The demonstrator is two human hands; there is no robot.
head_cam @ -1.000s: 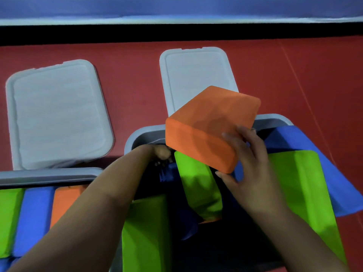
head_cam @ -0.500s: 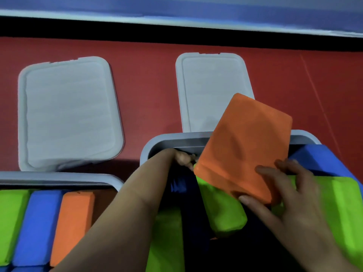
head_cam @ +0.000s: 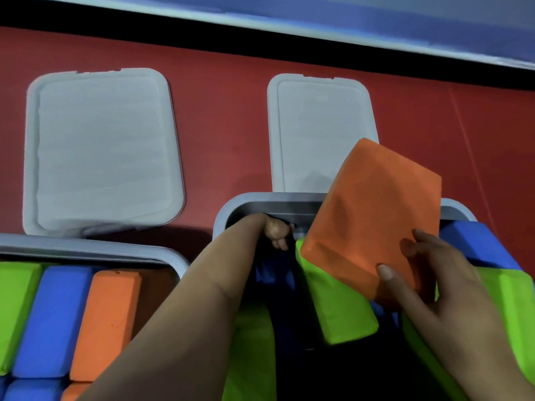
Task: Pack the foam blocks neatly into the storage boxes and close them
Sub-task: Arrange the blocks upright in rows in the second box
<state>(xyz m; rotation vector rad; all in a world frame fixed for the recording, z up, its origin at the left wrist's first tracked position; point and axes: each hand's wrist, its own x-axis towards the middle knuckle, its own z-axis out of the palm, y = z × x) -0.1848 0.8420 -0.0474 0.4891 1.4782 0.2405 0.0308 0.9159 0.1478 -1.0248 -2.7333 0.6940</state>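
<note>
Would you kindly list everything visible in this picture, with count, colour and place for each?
Storage boxes: 2, grey; left box near left, right box near centre.
Lids: 2, pale grey, off; left lid, right lid, both on the floor beyond the boxes.
Blocks in left box: green, blue and orange, packed side by side.
Blocks in right box: green and blue, jumbled.
Orange block: 1, held tilted above right box.
Floor: red.
Left hand: inside right box, grip unclear.
Right hand: holds orange block.

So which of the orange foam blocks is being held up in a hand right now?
The large orange foam block tilted above the right grey storage box, gripped by the right hand. The other orange block sits packed in the left box, untouched.
</note>
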